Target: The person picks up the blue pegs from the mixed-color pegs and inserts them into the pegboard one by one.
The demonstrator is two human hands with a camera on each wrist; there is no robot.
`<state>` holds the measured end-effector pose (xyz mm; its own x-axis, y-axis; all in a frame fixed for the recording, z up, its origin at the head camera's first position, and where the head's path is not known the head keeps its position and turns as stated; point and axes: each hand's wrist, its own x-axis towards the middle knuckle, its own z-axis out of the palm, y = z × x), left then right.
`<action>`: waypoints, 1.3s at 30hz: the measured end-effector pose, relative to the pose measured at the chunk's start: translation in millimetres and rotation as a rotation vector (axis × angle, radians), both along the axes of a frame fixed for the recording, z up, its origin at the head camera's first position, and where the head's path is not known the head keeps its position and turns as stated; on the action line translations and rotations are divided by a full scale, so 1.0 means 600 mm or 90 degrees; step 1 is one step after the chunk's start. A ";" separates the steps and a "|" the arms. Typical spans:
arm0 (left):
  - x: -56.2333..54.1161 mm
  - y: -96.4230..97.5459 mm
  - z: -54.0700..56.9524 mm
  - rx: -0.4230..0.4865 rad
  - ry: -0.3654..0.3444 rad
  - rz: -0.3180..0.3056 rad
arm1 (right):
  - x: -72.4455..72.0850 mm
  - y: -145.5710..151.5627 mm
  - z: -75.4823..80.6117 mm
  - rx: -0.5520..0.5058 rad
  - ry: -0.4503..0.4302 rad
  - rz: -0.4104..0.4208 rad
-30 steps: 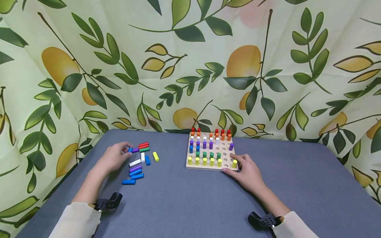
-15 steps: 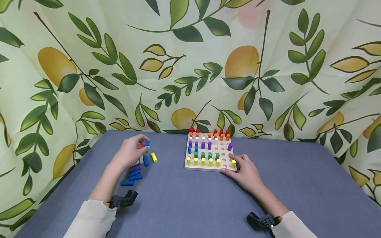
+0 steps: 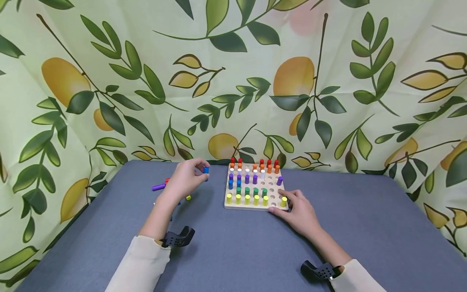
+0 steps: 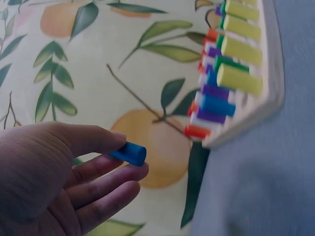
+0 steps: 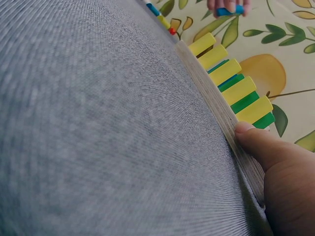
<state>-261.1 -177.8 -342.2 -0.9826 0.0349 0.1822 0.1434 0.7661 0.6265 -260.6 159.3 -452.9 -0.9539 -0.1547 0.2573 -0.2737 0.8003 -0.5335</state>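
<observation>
My left hand (image 3: 184, 179) pinches a blue peg (image 4: 134, 153) between thumb and fingers, held above the table left of the pegboard. The other fingers lie below it, slightly bent, in the left wrist view. The wooden pegboard (image 3: 243, 207) carries rows of upright pegs in red, orange, white, purple, blue, green and yellow, with bare holes toward its right side. At the board's front right corner, my right hand (image 3: 302, 211) grips the edge. Its thumb (image 5: 245, 129) presses the front side, and the forefinger reaches over the right side near a yellow peg (image 3: 283, 201).
Loose pegs lie on the grey table (image 3: 233, 251) at the left, mostly hidden behind my left hand and forearm. A purple peg (image 3: 158, 187) and part of a yellow peg (image 3: 188, 198) show among them. A leaf-patterned cloth (image 3: 146, 48) hangs behind the table.
My left hand has picked up the blue peg from the loose pegs and carried it right, toward the board. My right hand stays on the board's corner. The head view has shifted slightly.
</observation>
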 end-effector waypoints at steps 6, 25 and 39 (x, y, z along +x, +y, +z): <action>-0.011 0.038 0.008 0.059 0.011 -0.021 | -0.001 0.001 -0.001 0.002 0.005 0.000; -0.049 0.131 0.013 0.123 0.038 -0.093 | 0.001 0.000 0.002 0.003 -0.007 -0.006; -0.070 0.145 -0.030 0.064 0.032 -0.096 | 0.002 -0.001 0.001 0.001 0.001 -0.006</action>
<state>-303.3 -90.8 -360.1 -0.9571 0.1612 0.2409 0.2855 0.6678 0.6875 -259.5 158.4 -452.2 -0.9548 -0.1464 0.2587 -0.2673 0.8035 -0.5319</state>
